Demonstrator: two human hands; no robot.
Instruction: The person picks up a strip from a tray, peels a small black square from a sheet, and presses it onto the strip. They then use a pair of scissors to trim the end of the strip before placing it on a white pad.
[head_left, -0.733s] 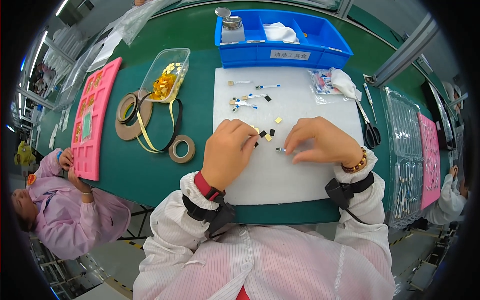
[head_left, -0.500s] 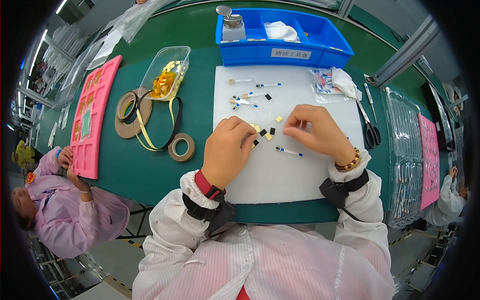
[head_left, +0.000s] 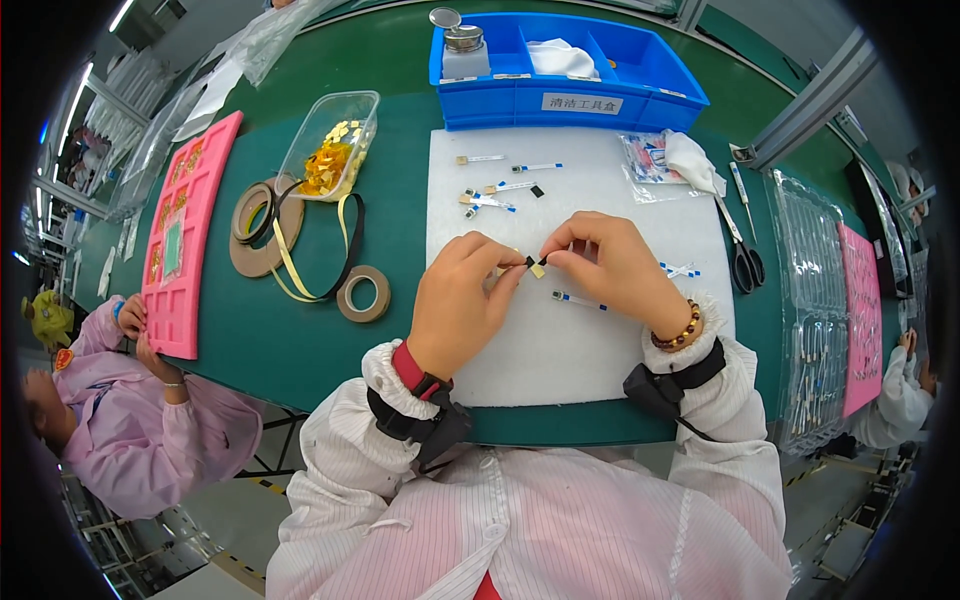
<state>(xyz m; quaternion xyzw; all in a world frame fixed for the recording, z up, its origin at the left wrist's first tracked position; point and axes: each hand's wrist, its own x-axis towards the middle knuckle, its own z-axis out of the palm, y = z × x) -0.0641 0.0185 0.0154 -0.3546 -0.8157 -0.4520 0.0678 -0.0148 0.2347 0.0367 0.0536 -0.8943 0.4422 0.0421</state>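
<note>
Your left hand (head_left: 462, 300) and right hand (head_left: 610, 265) pinch narrowly one small black part (head_left: 531, 262), keeping it steady above the white mat (head_left: 560, 350).

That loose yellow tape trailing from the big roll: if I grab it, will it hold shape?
Probably not. The yellow tape lies in slack curves on the green table, so it looks thin and floppy. It likely weighs little, and pulling may drag the big roll.

sleeves: white pinstriped | cuffs: black straps | left: red band | right: beaded bracelet
</note>
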